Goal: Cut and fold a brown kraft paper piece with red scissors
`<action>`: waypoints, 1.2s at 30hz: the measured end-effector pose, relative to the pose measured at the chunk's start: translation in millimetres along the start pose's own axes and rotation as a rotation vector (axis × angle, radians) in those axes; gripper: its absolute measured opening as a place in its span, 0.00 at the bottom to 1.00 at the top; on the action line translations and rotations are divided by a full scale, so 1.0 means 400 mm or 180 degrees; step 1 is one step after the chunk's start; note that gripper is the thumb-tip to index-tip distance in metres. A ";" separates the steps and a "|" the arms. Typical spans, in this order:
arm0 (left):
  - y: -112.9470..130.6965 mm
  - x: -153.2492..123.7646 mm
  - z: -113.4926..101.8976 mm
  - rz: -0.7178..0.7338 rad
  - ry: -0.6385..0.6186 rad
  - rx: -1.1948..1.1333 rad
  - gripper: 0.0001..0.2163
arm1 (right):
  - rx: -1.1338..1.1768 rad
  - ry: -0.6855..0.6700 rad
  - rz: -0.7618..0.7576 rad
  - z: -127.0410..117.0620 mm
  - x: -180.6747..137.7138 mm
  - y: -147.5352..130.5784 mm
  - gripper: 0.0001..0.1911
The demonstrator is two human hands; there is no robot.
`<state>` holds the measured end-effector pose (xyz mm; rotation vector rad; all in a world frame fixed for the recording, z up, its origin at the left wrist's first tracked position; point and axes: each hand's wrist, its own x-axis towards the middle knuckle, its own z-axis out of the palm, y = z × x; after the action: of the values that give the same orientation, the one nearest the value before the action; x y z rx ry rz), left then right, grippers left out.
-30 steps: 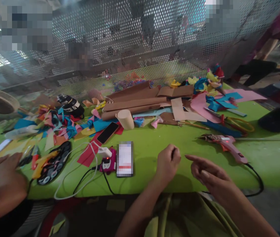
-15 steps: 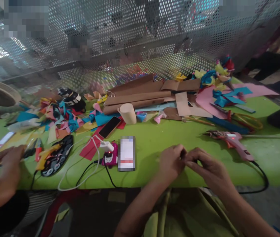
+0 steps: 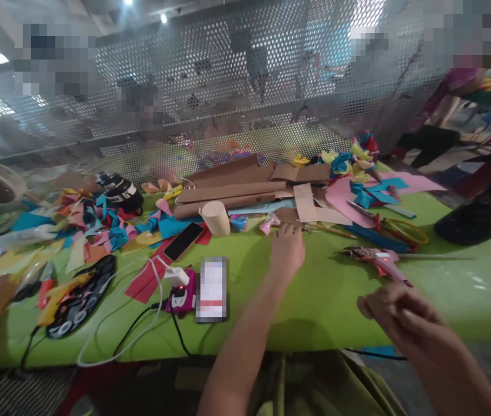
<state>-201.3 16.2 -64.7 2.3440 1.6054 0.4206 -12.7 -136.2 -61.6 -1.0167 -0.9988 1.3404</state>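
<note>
The left hand (image 3: 287,249) is extended toward the worktop's (image 3: 245,268) back edge, beside a pink wrapped piece (image 3: 268,223); its grip cannot be told. A pick-up seems in hand; a light pinch is called for. The right hand (image 3: 401,315) is curled nearer the front edge, its contents indiscernible.

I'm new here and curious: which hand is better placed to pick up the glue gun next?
Probably the right hand: it is close to the glue gun, while the left hand is farther away, beside the small pink bundle.
</note>
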 end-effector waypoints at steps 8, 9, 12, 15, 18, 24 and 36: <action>-0.032 0.116 0.007 0.0167 0.0090 0.0580 0.12 | -0.0537 -0.0327 0.0454 -0.009 0.012 0.113 0.20; -0.035 0.123 0.003 0.0191 0.0085 0.0589 0.11 | -0.0569 -0.0315 0.0465 -0.015 0.013 0.124 0.20; -0.041 0.138 -0.025 0.0184 0.0151 0.0587 0.11 | -0.0518 -0.0209 0.0456 -0.034 0.017 0.146 0.21; -0.044 0.152 -0.079 0.0008 0.0363 0.0570 0.13 | -0.0419 -0.0200 0.0405 -0.044 0.025 0.154 0.21; -0.050 0.172 -0.151 -0.0273 0.0645 0.0427 0.12 | -0.0428 -0.0320 0.0382 -0.041 0.030 0.150 0.22; -0.071 0.192 -0.231 -0.0625 0.1267 -0.2003 0.07 | -0.0376 -0.0240 0.0463 -0.027 0.018 0.137 0.22; 0.010 -0.032 -0.084 -0.1295 0.0824 -0.4340 0.28 | -0.2323 0.0238 -0.1736 0.007 0.141 0.038 0.22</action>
<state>-215.3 4.6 -33.5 0.9456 1.1546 1.2342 -19.6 -80.2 -76.4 -1.1840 -1.6190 0.4763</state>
